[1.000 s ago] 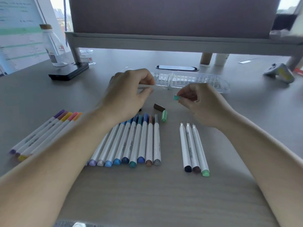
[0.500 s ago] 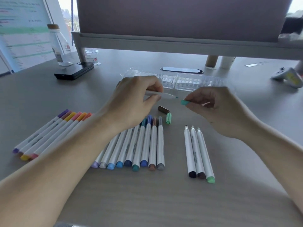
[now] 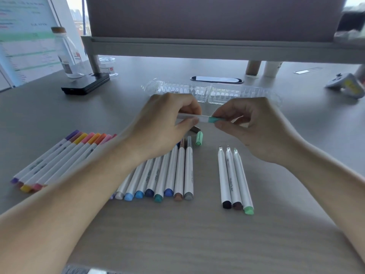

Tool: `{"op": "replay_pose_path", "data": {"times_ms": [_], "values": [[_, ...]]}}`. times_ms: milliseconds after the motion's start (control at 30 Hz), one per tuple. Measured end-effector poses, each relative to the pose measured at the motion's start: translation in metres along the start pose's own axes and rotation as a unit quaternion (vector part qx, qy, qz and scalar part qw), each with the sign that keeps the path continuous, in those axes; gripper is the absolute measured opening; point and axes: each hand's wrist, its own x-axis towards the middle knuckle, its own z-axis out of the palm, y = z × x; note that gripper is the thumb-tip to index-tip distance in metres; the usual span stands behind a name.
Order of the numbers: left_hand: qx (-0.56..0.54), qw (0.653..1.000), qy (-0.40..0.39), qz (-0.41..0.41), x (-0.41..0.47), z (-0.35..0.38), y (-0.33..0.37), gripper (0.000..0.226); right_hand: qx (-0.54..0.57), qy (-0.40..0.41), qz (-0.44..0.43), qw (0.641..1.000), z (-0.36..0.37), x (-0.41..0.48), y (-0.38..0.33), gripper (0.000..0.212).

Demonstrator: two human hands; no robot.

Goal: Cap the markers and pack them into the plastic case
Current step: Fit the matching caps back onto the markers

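Observation:
My left hand (image 3: 166, 123) grips a white marker (image 3: 200, 117) held level above the table. My right hand (image 3: 256, 127) pinches a teal cap (image 3: 213, 120) that sits over the marker's tip. Three uncapped markers (image 3: 234, 177) lie side by side at the right. A row of capped blue, teal, brown and grey markers (image 3: 167, 178) lies in the middle, partly under my left forearm. Capped purple, yellow, pink and orange markers (image 3: 59, 157) lie at the left. A loose light-green cap (image 3: 199, 138) and a brown cap (image 3: 195, 129) lie below my hands. The clear plastic case (image 3: 233, 92) stands open behind them.
A black box (image 3: 85, 85) with a clear bottle (image 3: 67, 54) behind it stands at the back left. A raised shelf (image 3: 217, 48) spans the back, with a dark slot (image 3: 217, 79) in the table beneath it. A grey and yellow device (image 3: 347, 86) lies at the far right.
My right hand has brought the teal cap leftward onto the tip of the marker in my left hand. Earlier the cap was held apart from the bare tip.

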Motion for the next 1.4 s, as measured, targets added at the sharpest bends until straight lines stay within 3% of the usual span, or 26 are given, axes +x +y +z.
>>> {"op": "replay_pose_path", "data": {"times_ms": [967, 1200, 1400], "values": [[-0.048, 0.999, 0.005, -0.019, 0.001, -0.003, 0.007, 0.006, 0.027, 0.039, -0.056, 0.997, -0.001, -0.001, 0.0, 0.016], [0.046, 0.995, -0.049, -0.073, 0.004, -0.023, 0.025, 0.01, 0.003, 0.037, -0.029, 0.999, 0.002, 0.0, 0.005, 0.012], [0.154, 0.956, -0.185, -0.169, -0.001, -0.041, 0.049, 0.032, 0.009, 0.079, -0.013, 0.997, 0.003, -0.001, 0.007, 0.014]]}}
